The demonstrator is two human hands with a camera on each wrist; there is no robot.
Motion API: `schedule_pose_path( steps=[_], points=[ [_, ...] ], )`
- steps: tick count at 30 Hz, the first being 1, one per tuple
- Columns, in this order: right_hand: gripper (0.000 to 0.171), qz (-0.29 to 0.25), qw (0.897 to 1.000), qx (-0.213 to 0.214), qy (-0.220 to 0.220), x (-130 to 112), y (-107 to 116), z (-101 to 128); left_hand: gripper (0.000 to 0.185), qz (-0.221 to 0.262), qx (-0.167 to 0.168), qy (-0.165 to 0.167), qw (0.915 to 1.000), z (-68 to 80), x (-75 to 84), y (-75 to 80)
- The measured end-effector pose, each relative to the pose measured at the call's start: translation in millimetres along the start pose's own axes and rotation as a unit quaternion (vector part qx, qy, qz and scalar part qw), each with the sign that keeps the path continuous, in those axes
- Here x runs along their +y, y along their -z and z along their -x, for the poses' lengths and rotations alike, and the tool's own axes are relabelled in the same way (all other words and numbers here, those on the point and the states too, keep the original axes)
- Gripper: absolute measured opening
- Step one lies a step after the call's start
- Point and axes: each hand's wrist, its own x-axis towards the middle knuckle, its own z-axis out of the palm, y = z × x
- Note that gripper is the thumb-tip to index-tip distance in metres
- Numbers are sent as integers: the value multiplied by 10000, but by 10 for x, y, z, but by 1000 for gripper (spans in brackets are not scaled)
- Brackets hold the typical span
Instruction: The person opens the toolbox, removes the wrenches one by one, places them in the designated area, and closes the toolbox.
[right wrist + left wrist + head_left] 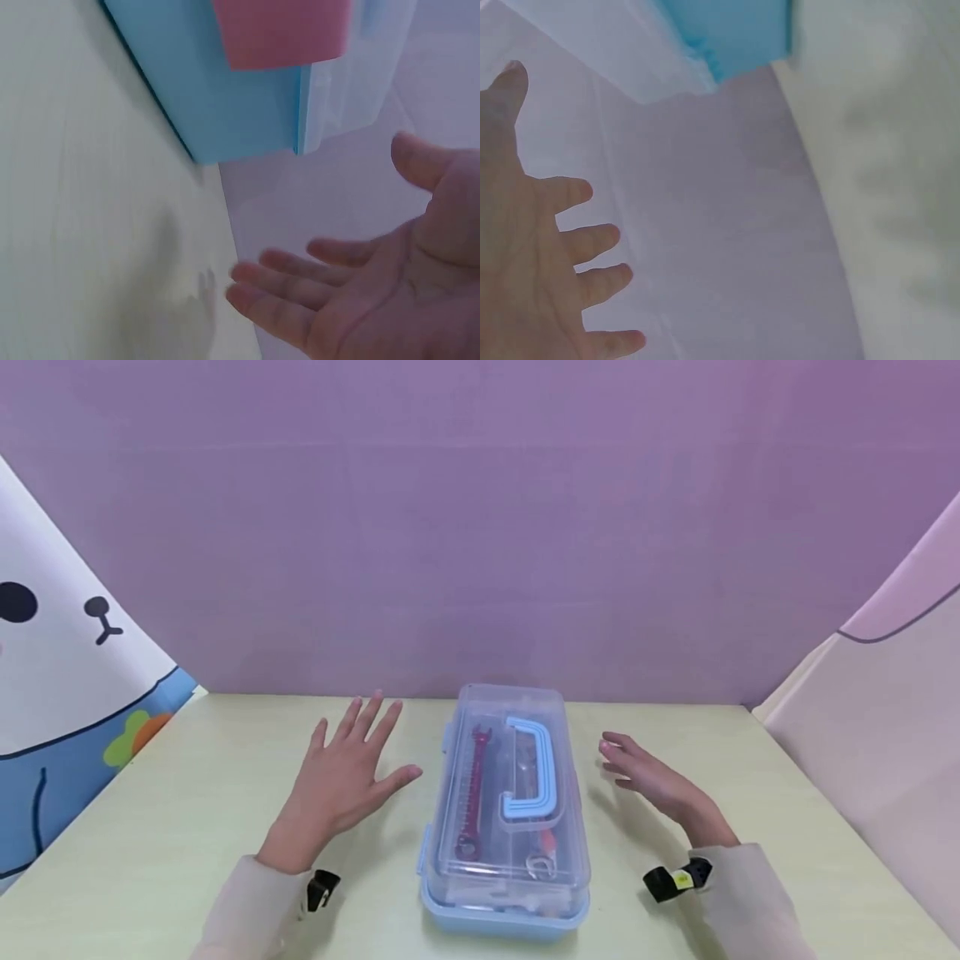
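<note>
Between my hands a plastic toolbox stands on the table, with a light blue base and a see-through lid. A light blue handle lies folded on the lid. Through the lid shows a dark red wrench; the other items inside are blurred. My left hand hovers left of the box, fingers spread, holding nothing. My right hand is right of the box, apart from it, with fingers loosely bent and nothing in them. In the right wrist view a pink latch shows on the box's side.
The pale table runs back to a purple backdrop. At the left hangs a cloth panel with a cartoon figure; a pale panel borders the right. Each wrist wears a black camera band.
</note>
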Motion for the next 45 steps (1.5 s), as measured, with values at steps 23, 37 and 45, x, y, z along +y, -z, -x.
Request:
schedule_pose_path(
  steps=[23,37,45],
  points=[
    [53,-1695,9742,-1469,250,60,-182,-68,90,83,506,-1505,9873,198,725,360],
    [34,-2375,9532,-1867,-97,135,-253,-119,99,45,-33,-1970,9804,334,1099,167],
    [30,-2588,9438,-2051,-130,154,-273,-152,100,-25,-198,-2072,9781,369,1137,112]
  ],
)
